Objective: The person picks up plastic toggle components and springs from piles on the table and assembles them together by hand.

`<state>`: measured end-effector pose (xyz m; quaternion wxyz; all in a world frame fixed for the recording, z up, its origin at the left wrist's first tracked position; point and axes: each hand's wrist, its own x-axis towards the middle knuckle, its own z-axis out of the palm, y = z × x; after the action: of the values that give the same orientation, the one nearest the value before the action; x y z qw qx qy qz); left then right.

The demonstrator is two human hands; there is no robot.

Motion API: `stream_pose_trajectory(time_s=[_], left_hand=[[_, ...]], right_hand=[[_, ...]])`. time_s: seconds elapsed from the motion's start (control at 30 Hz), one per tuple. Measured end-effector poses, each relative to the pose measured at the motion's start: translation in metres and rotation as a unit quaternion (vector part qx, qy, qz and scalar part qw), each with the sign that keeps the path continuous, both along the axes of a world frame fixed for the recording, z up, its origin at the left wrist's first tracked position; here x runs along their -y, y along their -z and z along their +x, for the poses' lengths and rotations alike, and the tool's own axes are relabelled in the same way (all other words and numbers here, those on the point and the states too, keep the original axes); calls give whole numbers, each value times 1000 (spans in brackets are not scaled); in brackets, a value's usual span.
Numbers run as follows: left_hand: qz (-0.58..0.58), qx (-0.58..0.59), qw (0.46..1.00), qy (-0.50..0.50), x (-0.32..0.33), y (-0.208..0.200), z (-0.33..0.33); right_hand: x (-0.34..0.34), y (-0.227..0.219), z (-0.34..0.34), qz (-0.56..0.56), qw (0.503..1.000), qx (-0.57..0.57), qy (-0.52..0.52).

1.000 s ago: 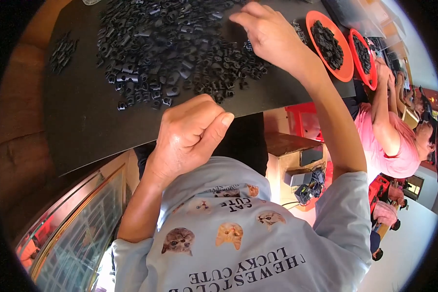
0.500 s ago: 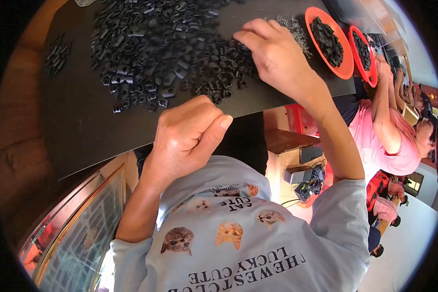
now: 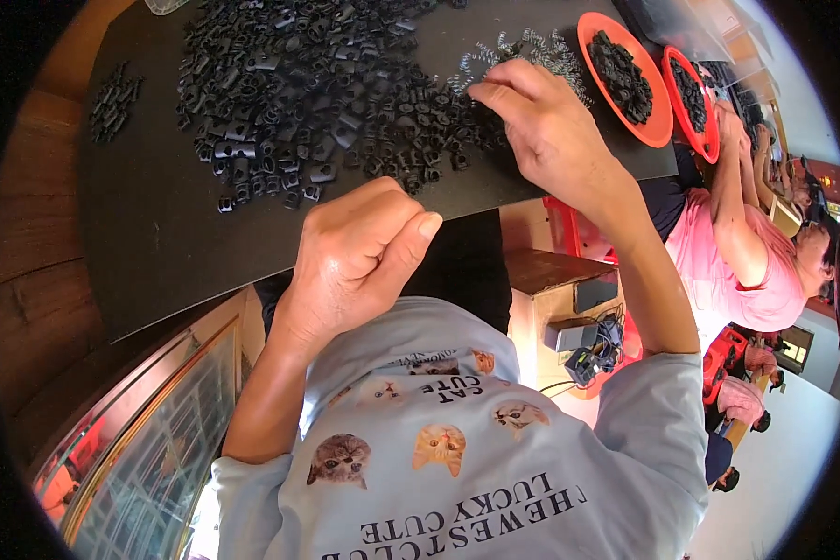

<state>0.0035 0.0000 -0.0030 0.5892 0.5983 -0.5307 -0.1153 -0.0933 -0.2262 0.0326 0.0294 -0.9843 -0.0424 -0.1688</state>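
My left hand [image 3: 350, 257] is closed in a fist near the table's front edge, its thumb lying along the curled index finger. What it holds, if anything, is hidden. My right hand [image 3: 551, 121] hangs over the right end of a big heap of small black tubular plastic parts [image 3: 299, 93], its fingers bent and drawn together. Nothing nameable shows between those fingertips. Just beyond it lies a scatter of small silvery coil springs [image 3: 541, 49].
An orange-red dish [image 3: 661, 131] of black parts stands at the right, beside a red dish [image 3: 709, 149] with more. A smaller group of black parts [image 3: 115, 103] lies far left on the dark table [image 3: 159, 243]. Beyond the dishes, a person in pink [image 3: 751, 261] sits working.
My right hand has drawn slightly nearer and to the right, uncovering more of the springs. My left hand stays nearly in place, still closed.
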Motion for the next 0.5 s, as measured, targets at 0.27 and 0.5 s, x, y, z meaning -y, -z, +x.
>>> stream_pose_trajectory(time_s=[0.27, 0.5], left_hand=[[-1, -12, 1000, -3, 0, 2, -1], [12, -13, 1000, -9, 0, -3, -2]], right_hand=[[21, 6, 12, -15, 1000, 9, 19], [39, 9, 36, -34, 999, 8, 16]])
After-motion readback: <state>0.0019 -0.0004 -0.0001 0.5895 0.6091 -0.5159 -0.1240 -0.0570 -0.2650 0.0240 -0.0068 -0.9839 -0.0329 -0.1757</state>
